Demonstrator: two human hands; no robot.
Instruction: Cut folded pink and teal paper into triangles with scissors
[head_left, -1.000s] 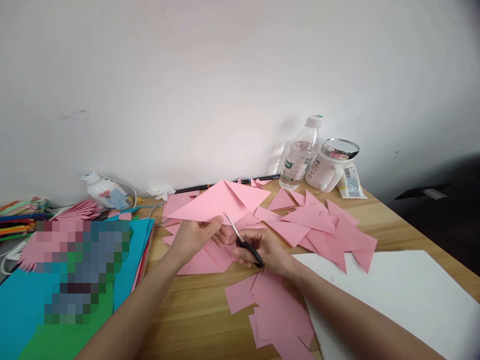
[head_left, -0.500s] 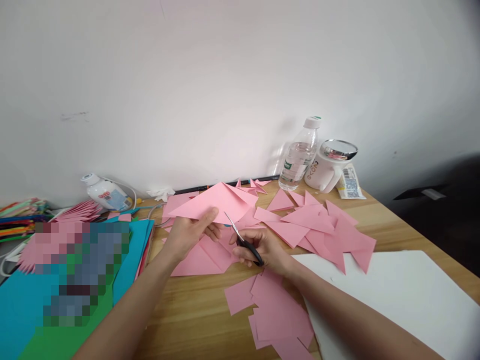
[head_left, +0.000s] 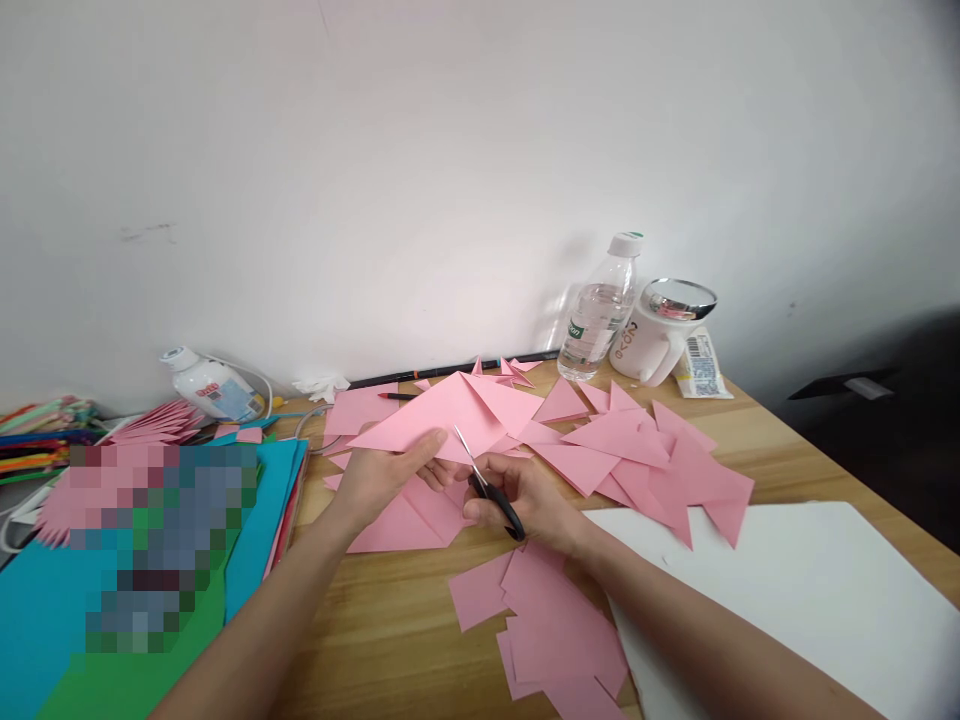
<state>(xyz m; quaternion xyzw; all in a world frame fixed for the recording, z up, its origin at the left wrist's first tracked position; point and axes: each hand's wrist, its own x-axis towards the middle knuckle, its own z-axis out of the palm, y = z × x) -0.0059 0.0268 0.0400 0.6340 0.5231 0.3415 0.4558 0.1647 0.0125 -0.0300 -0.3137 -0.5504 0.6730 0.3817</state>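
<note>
While the folded pink sheet (head_left: pixel 450 412) is pinched at its near edge by the left hand (head_left: pixel 382 478), just above table centre, scissors (head_left: pixel 484 482) are gripped in the right hand (head_left: pixel 525 495), blades at the edge. Paper should be kept taut and fed straight in. Wooden table (head_left: pixel 382 620): pink offcuts (head_left: pixel 637 450) at 2 o'clock, white board (head_left: pixel 787 590) at 4, bottle (head_left: pixel 600 310) at 1, white wall (head_left: pixel 450 150) at 12.

A left hand (head_left: pixel 382 478) holds up a folded pink paper triangle (head_left: pixel 450 410) while the right hand (head_left: pixel 517 490) grips black-handled scissors (head_left: pixel 487 485), blades apparently at its lower edge.
</note>
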